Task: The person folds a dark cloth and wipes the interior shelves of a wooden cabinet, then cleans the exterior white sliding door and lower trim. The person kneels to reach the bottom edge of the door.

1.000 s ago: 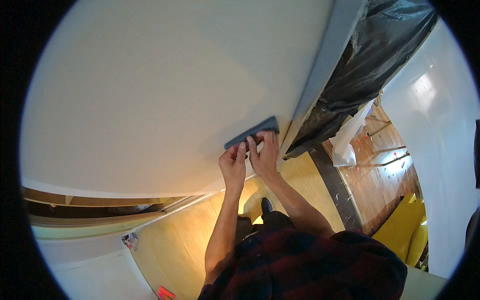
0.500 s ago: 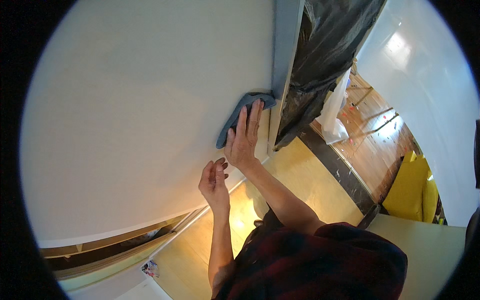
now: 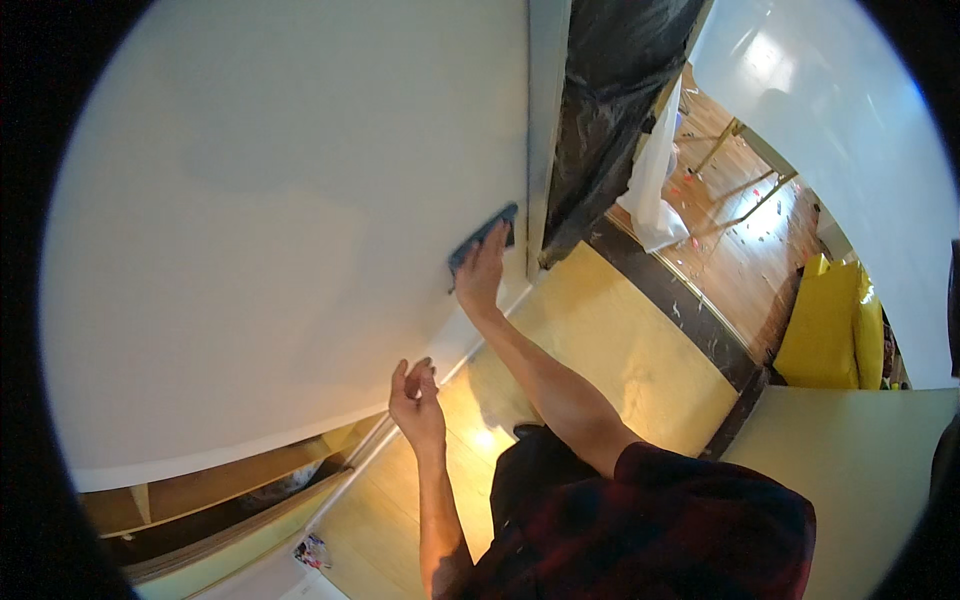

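Observation:
My right hand [image 3: 481, 272] lies against a large white wall panel [image 3: 280, 240] with a folded blue-grey cloth [image 3: 482, 238] under its fingers. The cloth is pressed to the panel a short way left of the upright trim at the panel's right edge. Lower and to the left, my left hand [image 3: 416, 402] hovers near the panel's lower part. Its fingers are loosely curved with a gap between them and the thumb, and nothing shows in it.
Black plastic sheeting [image 3: 618, 100] hangs beside the trim. Beyond a dark threshold [image 3: 680, 290] are a littered wooden floor [image 3: 735, 215], a white plastic sheet [image 3: 655, 200] and a yellow cushioned seat [image 3: 825, 330]. An open wooden recess [image 3: 215, 490] sits below the panel at left.
My right hand and the cloth have drawn slightly down and away from the trim. My left hand has dropped lower and its fingers have spread a little. The whole view has shifted.

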Action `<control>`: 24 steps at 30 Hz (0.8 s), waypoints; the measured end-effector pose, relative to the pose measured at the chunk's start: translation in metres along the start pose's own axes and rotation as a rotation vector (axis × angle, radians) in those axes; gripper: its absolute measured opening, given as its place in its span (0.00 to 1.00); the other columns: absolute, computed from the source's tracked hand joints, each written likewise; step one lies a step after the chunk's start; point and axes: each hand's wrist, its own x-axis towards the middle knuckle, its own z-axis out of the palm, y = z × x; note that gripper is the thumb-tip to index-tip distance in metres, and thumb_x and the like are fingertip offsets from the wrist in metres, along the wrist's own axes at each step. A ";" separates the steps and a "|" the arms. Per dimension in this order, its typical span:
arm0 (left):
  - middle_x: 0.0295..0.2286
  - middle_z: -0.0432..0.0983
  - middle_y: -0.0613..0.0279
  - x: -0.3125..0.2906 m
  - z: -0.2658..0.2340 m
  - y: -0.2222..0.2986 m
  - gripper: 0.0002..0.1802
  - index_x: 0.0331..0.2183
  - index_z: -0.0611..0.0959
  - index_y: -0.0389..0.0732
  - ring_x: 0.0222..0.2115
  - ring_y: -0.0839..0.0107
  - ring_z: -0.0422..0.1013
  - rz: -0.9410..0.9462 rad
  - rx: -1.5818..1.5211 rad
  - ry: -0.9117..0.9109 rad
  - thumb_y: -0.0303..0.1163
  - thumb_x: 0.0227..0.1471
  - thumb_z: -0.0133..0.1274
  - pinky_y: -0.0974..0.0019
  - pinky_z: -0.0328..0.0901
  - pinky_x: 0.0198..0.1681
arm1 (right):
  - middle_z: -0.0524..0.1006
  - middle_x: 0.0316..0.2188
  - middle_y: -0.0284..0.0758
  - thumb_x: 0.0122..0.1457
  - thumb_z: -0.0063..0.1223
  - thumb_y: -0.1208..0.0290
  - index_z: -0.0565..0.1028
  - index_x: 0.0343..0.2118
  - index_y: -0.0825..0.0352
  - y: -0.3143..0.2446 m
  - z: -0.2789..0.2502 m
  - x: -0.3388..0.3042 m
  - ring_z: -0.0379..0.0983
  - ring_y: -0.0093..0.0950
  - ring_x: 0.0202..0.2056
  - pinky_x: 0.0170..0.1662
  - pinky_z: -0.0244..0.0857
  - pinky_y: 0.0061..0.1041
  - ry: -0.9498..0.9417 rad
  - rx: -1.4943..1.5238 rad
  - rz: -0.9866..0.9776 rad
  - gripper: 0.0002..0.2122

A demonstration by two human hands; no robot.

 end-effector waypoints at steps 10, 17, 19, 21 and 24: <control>0.54 0.73 0.43 0.045 0.045 -0.060 0.13 0.45 0.75 0.37 0.54 0.38 0.67 0.966 0.349 0.241 0.20 0.56 0.53 0.46 0.64 0.55 | 0.38 0.70 0.61 0.67 0.37 0.71 0.50 0.69 0.73 -0.015 -0.016 0.045 0.32 0.64 0.69 0.69 0.33 0.59 0.168 0.049 -0.851 0.28; 0.59 0.67 0.41 0.083 0.089 -0.171 0.14 0.44 0.73 0.43 0.62 0.39 0.59 1.110 0.586 0.320 0.20 0.57 0.52 0.38 0.53 0.63 | 0.39 0.69 0.62 0.67 0.33 0.71 0.47 0.70 0.72 0.118 0.011 0.050 0.34 0.64 0.69 0.68 0.31 0.59 0.237 0.028 -0.884 0.29; 0.59 0.66 0.41 0.095 0.101 -0.204 0.14 0.45 0.73 0.45 0.63 0.39 0.57 1.141 0.645 0.355 0.21 0.56 0.52 0.37 0.48 0.65 | 0.41 0.69 0.63 0.67 0.32 0.72 0.50 0.68 0.77 0.150 0.021 0.047 0.35 0.64 0.69 0.68 0.31 0.58 0.258 0.029 -0.902 0.27; 0.58 0.68 0.41 0.108 0.113 -0.233 0.10 0.38 0.75 0.43 0.64 0.40 0.56 1.176 0.662 0.387 0.21 0.53 0.53 0.37 0.39 0.67 | 0.41 0.69 0.62 0.67 0.31 0.74 0.50 0.66 0.82 0.173 0.024 0.038 0.34 0.63 0.69 0.69 0.31 0.57 0.245 0.004 -0.900 0.27; 0.58 0.68 0.42 0.128 0.137 -0.269 0.05 0.33 0.78 0.43 0.66 0.41 0.52 1.225 0.675 0.460 0.22 0.51 0.54 0.39 0.30 0.69 | 0.43 0.69 0.63 0.66 0.34 0.71 0.52 0.68 0.76 0.218 0.032 0.034 0.36 0.66 0.68 0.67 0.34 0.62 0.285 0.028 -0.916 0.28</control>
